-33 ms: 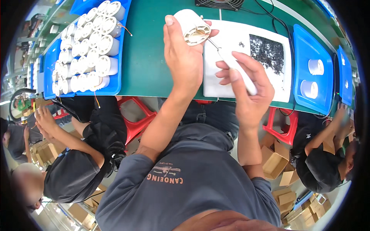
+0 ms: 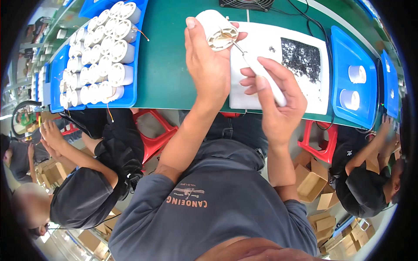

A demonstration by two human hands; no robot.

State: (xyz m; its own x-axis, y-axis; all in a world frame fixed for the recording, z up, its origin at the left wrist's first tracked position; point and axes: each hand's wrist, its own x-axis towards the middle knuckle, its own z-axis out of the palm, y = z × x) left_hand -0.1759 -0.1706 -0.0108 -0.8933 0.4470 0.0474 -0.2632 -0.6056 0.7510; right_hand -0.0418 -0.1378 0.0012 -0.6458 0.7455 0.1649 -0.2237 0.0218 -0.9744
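Note:
My left hand (image 2: 209, 71) is closed round a white plastic cylindrical housing (image 2: 212, 27), held tilted with its ribbed end toward my right hand. Thin reddish-brown wires show in that end. In my right hand (image 2: 281, 93) is a slim white-handled screwdriver (image 2: 266, 79), gripped between thumb and fingers. Its thin metal shaft points up and left, with the tip at the ribbed end of the housing. Whether the tip sits in a screw is too small to make out. Below the tool lies a white pad (image 2: 250, 99) bearing a dark patch of tiny black parts (image 2: 300, 58).
At left a blue tray (image 2: 134, 93) holds several rows of white housings (image 2: 119, 75), some with wires trailing out. A blue tray (image 2: 355, 111) at right holds two white housings. Black cables (image 2: 310, 28) and a fan (image 2: 246, 3) lie at the far side. Co-workers sit on both sides.
My right hand and the screwdriver handle have shifted slightly left and the tool stands a little steeper. The left hand and the housing have stayed nearly still.

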